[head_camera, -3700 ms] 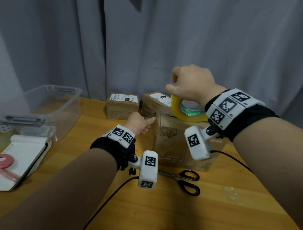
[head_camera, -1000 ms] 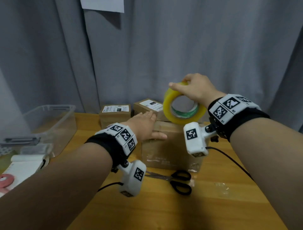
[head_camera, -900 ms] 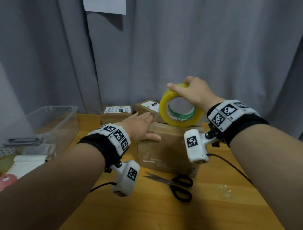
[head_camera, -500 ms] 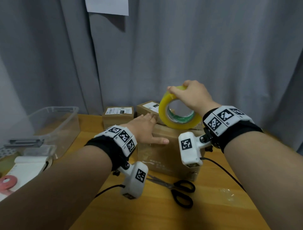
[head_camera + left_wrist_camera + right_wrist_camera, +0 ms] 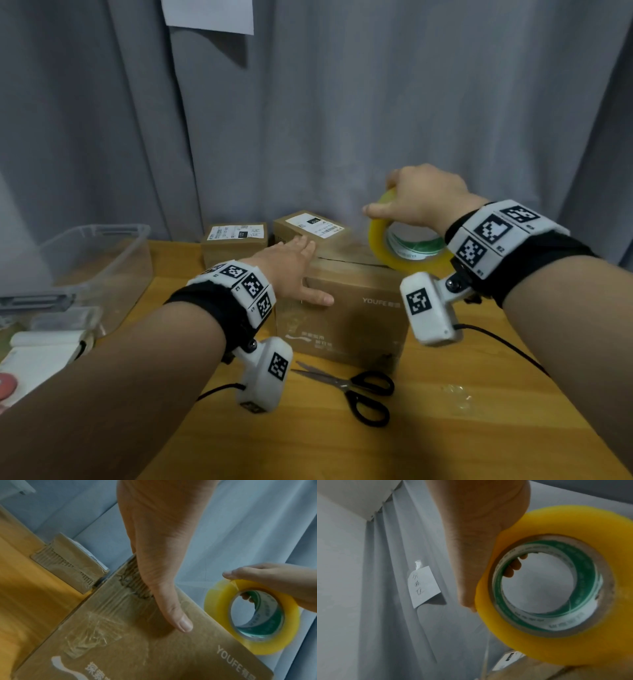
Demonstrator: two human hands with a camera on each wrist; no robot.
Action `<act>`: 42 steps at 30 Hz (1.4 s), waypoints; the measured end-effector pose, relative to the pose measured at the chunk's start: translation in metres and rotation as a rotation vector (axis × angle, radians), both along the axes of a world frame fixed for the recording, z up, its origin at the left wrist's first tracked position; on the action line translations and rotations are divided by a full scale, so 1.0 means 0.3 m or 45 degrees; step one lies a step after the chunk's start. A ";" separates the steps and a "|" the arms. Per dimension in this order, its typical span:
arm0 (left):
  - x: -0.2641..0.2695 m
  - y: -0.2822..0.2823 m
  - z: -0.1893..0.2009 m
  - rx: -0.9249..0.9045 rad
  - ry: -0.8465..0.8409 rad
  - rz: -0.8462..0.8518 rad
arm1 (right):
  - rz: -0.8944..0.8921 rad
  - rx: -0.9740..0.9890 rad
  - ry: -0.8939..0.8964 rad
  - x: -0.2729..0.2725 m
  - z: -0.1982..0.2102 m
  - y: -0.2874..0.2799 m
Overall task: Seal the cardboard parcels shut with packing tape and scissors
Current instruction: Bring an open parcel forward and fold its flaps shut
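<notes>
A large brown cardboard box stands mid-table. My left hand lies flat on its top left corner, with the thumb pressed down the front face. My right hand grips a yellow tape roll with a green core just above the box's top right end, fingers through the core. A faint clear strip seems to run from the roll towards the box. Wrinkled clear tape sticks to the box's front. Black-handled scissors lie shut in front of the box.
Two small labelled parcels sit behind the box against a grey curtain. A clear plastic bin stands at the left, with white items in front of it. A scrap of clear tape lies on the table at the right.
My right hand has carried the tape roll rightwards and a little lower, to the box's right end. My left hand has stayed flat on the box.
</notes>
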State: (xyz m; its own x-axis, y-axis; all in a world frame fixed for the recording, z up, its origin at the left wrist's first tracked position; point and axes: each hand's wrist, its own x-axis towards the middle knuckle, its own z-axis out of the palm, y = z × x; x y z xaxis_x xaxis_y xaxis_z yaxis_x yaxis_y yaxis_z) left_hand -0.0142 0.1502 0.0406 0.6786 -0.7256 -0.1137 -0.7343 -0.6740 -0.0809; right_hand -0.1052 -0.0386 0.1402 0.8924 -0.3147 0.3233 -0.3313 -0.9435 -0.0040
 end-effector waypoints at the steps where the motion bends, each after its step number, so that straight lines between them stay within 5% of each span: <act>1: -0.003 -0.003 0.004 0.032 -0.011 0.007 | 0.009 0.016 -0.024 -0.009 0.002 0.000; 7: -0.032 -0.073 0.012 0.098 -0.081 0.051 | 0.026 0.283 -0.139 -0.073 -0.048 -0.035; 13: -0.058 -0.079 0.001 -0.033 0.007 -0.096 | 0.000 0.190 -0.183 -0.036 -0.064 0.012; 19: -0.009 0.068 0.023 0.034 0.026 0.049 | -0.021 0.213 -0.205 -0.029 -0.067 -0.004; 28: -0.067 -0.092 0.001 -0.055 -0.032 -0.050 | 0.028 0.323 -0.237 -0.020 -0.033 -0.045; 42: 0.012 0.141 0.008 -0.072 -0.021 0.104 | 0.245 0.493 -0.293 0.114 -0.053 0.153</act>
State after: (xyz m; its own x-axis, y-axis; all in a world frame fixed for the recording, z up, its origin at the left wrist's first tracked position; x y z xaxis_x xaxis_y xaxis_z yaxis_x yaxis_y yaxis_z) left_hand -0.0107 0.1926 0.0431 0.7373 -0.6727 -0.0624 -0.6755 -0.7355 -0.0522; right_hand -0.0710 0.0074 0.1243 0.8655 -0.2868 0.4107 -0.1002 -0.9024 -0.4190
